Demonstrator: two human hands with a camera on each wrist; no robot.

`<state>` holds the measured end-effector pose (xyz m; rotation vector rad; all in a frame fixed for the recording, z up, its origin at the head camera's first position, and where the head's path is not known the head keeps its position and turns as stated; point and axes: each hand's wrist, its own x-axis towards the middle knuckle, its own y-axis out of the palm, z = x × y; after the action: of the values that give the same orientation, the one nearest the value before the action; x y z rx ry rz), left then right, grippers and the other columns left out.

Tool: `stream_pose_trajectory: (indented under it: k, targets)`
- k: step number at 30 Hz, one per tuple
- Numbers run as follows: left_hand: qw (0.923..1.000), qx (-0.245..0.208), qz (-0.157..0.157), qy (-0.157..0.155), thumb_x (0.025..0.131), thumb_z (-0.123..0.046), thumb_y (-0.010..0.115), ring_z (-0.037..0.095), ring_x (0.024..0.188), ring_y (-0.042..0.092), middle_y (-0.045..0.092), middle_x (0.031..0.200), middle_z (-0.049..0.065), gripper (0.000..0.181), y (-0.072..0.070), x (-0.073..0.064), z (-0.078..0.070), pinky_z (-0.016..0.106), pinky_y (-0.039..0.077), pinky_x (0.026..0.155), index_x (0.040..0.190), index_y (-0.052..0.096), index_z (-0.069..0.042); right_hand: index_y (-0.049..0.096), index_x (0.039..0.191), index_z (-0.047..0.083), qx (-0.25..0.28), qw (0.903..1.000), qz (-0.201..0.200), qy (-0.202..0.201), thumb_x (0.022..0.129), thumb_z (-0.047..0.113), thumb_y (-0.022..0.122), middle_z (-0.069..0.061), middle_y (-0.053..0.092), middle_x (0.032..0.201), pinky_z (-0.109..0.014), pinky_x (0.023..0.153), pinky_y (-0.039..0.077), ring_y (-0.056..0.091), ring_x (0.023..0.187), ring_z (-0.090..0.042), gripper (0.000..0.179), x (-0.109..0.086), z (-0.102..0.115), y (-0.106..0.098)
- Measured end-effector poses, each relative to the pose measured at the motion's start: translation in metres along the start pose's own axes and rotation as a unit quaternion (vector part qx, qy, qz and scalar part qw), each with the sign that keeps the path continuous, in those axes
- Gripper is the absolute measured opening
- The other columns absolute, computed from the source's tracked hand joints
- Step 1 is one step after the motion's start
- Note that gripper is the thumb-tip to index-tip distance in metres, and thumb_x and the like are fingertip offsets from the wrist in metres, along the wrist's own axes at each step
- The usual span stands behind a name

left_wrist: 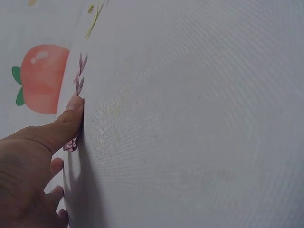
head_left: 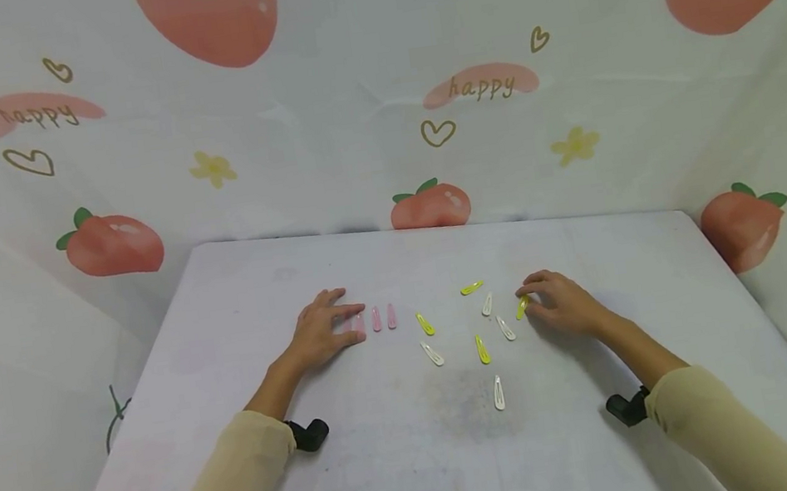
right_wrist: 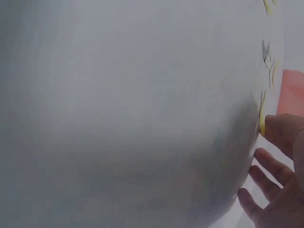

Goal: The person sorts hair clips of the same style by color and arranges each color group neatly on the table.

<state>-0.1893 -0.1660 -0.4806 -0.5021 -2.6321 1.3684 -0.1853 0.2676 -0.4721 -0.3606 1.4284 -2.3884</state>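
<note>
Pink snap hair clips (head_left: 392, 316) lie in a short row on the white table. My left hand (head_left: 322, 331) rests at the row's left end, thumb and forefinger spread apart around the leftmost pink clip (head_left: 358, 323). In the left wrist view, that clip (left_wrist: 71, 145) shows just below the thumb, largely covered. Thumb and forefinger of my right hand (head_left: 558, 302) pinch a yellow hair clip (head_left: 521, 308) at the right of the scattered clips. The right wrist view shows the thumb against this yellow clip (right_wrist: 262, 124), with other fingers spread on the table; the forefinger is hidden there.
Between the hands lie loose yellow clips (head_left: 482, 349) and white clips (head_left: 499, 392), turned various ways. The white tabletop (head_left: 394, 463) reaches back to a peach-patterned curtain (head_left: 345, 118). Black wrist mounts (head_left: 310, 435) sit at both cuffs.
</note>
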Motion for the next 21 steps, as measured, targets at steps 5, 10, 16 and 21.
stream_pose_trajectory:
  k: [5,10,16,21]
  targets:
    - [1.0000,0.001,-0.002,0.001,0.086,-0.027,0.078,0.042,0.149,0.016,0.038,0.155,0.018,0.050,0.001,0.000,0.000,0.062,0.011,0.116,0.133,0.066,-0.014,0.071,0.115,0.000,-0.004,0.9999,-0.009,-0.011,0.090,0.007,0.068,-0.025,0.060,0.124,-0.062,0.100,0.040,0.053,0.119,-0.045,0.026,-0.010,-0.003,0.001]
    - [1.0000,0.000,-0.005,0.003,0.086,-0.027,0.079,0.043,0.148,0.017,0.039,0.155,0.018,0.051,0.002,0.000,0.002,0.062,0.012,0.116,0.133,0.066,-0.013,0.072,0.113,0.001,-0.012,0.9999,-0.007,-0.006,0.089,0.008,0.071,-0.024,0.061,0.123,-0.062,0.100,0.041,0.054,0.119,-0.044,0.025,-0.018,-0.002,0.002]
    - [1.0000,0.001,-0.007,0.002,0.086,-0.027,0.079,0.043,0.148,0.017,0.039,0.155,0.018,0.051,0.002,0.000,0.002,0.062,0.012,0.116,0.133,0.066,-0.014,0.072,0.110,0.003,-0.002,1.0000,-0.006,-0.002,0.086,0.009,0.075,-0.022,0.061,0.123,-0.061,0.100,0.041,0.054,0.120,-0.044,0.025,-0.027,0.004,0.003]
    - [1.0000,-0.006,-0.007,0.003,0.085,-0.027,0.079,0.043,0.148,0.017,0.039,0.154,0.018,0.051,0.001,0.000,0.001,0.062,0.011,0.116,0.132,0.066,-0.013,0.072,0.110,0.002,0.008,0.9998,-0.007,-0.015,0.085,0.011,0.077,-0.021,0.061,0.123,-0.060,0.101,0.041,0.054,0.120,-0.042,0.027,-0.029,0.008,0.004]
